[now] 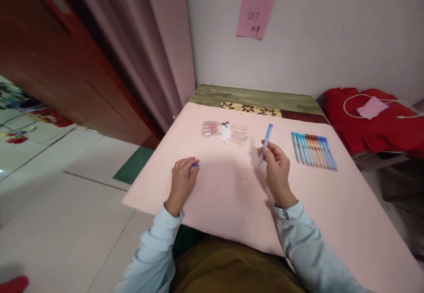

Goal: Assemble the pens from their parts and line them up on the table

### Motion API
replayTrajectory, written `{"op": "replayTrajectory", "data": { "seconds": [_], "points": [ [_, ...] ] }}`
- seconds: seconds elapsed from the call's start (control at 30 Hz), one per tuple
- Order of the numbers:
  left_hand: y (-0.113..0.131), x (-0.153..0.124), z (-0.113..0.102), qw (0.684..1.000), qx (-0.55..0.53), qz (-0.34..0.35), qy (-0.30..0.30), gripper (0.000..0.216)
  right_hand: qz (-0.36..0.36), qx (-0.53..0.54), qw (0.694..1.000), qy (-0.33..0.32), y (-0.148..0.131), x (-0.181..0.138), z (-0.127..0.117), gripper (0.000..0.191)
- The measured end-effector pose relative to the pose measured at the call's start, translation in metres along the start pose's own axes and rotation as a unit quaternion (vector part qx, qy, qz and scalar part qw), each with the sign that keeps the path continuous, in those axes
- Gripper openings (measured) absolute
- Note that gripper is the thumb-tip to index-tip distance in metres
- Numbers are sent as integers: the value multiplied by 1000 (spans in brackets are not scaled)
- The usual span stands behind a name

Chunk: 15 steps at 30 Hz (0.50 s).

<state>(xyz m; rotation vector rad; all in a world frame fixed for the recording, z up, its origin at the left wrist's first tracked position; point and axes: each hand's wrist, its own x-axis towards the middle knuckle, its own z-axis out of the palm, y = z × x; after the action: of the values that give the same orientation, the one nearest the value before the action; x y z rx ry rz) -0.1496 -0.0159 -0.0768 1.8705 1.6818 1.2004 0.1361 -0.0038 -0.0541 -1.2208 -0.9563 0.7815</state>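
Observation:
Between the thumb and fingers of my right hand point(277, 165) is a blue pen point(266, 142), tilted with its darker end up. My left hand point(183, 176) is closed near the table's left side, pinching a small blue piece point(195, 165) that looks like a pen cap; the fingers hide most of it. Beyond my hands lie short white refills point(225, 133) with dark tips. Clear wrappers or tubes with reddish print point(211, 128) lie to their left, and clear pieces point(239, 135) to their right. On the right, several pens point(314, 151) in light blue, brown and blue form a row.
The table wears a pale pink cover point(225, 213), with a tiny white bit point(243, 177) on it. Behind it stands a wall with a pink note point(256, 15). Red cloth point(357, 127) with a white cable is at right; a curtain point(159, 41) and wooden door point(82, 63) stand left.

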Motion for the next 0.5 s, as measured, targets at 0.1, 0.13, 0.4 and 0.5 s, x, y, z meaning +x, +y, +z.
{"op": "replayTrajectory", "data": {
  "seconds": [0.1,0.13,0.4,0.5],
  "points": [
    [-4,-5,1,1000,15,24,7,15,52,47,997,20,-2,3,1,42],
    [-2,-5,1,999,21,30,10,14,67,58,996,22,-3,2,1,41],
    [38,16,8,964,-210,-158,36,28,97,12,994,-50,-15,-14,-21,34],
    [71,26,26,919,-329,-216,-19,28,77,-62,989,-113,-21,-21,-34,30]
  ]
}}
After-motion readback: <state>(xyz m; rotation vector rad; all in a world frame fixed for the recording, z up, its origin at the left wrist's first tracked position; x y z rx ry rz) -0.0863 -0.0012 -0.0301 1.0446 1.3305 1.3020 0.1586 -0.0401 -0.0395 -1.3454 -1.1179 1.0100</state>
